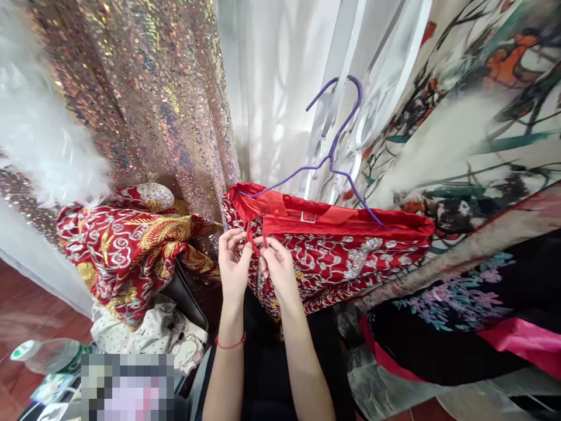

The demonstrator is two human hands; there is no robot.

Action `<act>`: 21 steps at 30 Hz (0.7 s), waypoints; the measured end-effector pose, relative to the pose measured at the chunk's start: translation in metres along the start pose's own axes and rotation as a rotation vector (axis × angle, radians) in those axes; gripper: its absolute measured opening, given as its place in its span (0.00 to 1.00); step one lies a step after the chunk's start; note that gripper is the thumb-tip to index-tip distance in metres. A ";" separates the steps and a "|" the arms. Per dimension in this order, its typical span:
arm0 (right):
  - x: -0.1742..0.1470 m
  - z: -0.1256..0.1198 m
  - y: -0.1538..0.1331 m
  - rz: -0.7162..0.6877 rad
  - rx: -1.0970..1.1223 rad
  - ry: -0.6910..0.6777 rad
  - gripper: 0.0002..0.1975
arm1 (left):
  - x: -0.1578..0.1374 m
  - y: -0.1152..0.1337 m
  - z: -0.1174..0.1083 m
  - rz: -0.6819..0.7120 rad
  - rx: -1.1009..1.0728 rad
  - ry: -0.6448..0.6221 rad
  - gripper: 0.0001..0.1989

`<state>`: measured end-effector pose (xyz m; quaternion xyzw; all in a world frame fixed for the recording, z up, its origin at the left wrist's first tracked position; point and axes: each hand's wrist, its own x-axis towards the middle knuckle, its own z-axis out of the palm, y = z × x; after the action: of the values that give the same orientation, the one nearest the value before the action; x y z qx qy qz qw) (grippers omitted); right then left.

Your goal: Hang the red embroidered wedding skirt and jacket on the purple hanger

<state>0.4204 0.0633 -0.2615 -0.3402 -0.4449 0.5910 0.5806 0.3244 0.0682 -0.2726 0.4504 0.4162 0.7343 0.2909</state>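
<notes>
A red skirt-like garment [333, 260] with silver and gold embroidery is spread out in front of me. Its shiny red waistband [302, 225] has a small size label [308, 217] inside. The arms of a purple wire hanger [329, 155] reach into both ends of this band. At the band's left opening, my left hand [234, 257] pinches a thin red cord [253, 237]. Close beside it, my right hand [277, 263] has its fingers closed on the same cord, which loops between the two hands. Fingers partly hide how the cord runs.
At left, another red embroidered garment [127, 251] lies bunched near a sequined curtain [144, 88] and white feathers [56, 134]. A plastic bottle [52, 355] stands lower left. White cut-out panels [377, 88] rise behind the hanger; black floral fabric [438, 327] lies right.
</notes>
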 end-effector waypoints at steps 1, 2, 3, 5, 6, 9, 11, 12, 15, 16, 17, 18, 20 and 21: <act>-0.001 0.000 0.000 -0.010 -0.010 0.001 0.12 | -0.001 -0.001 0.000 0.019 0.021 0.011 0.13; -0.002 0.000 -0.001 -0.023 -0.019 0.003 0.11 | -0.003 -0.002 0.001 0.037 0.046 0.013 0.12; -0.003 0.000 -0.001 -0.037 -0.025 0.002 0.10 | -0.004 -0.003 0.001 0.047 0.076 0.008 0.10; -0.003 0.000 -0.001 -0.056 -0.029 -0.003 0.09 | -0.007 -0.005 0.001 0.049 0.134 -0.008 0.05; -0.003 0.000 0.000 -0.059 -0.030 -0.006 0.09 | -0.008 -0.005 0.001 0.046 0.152 -0.015 0.04; -0.002 -0.002 0.000 -0.065 -0.051 -0.023 0.09 | -0.010 -0.004 -0.001 0.040 0.158 -0.049 0.10; -0.001 -0.003 0.000 -0.082 -0.074 -0.037 0.09 | -0.010 -0.002 -0.003 0.058 0.182 -0.076 0.10; -0.001 -0.003 0.000 -0.096 -0.087 -0.039 0.09 | -0.009 -0.001 -0.005 0.071 0.206 -0.088 0.09; -0.001 -0.003 0.001 -0.135 -0.117 -0.015 0.09 | -0.008 0.002 -0.010 0.107 0.258 -0.124 0.07; -0.002 -0.002 0.002 -0.139 -0.124 -0.010 0.10 | -0.008 0.002 -0.012 0.113 0.255 -0.124 0.07; -0.003 -0.001 0.002 -0.138 -0.128 -0.007 0.09 | -0.009 0.002 -0.013 0.118 0.240 -0.108 0.06; -0.003 0.000 0.003 -0.131 -0.129 -0.007 0.09 | -0.010 0.001 -0.014 0.118 0.213 -0.072 0.06; -0.004 0.001 0.004 -0.108 -0.127 0.002 0.08 | -0.013 -0.002 -0.017 0.086 0.128 0.007 0.07; -0.003 0.001 0.004 -0.099 -0.129 0.010 0.08 | -0.014 -0.004 -0.019 0.047 0.068 0.024 0.08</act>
<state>0.4181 0.0602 -0.2654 -0.3575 -0.4954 0.5299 0.5882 0.3138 0.0521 -0.2863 0.4609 0.4338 0.7317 0.2530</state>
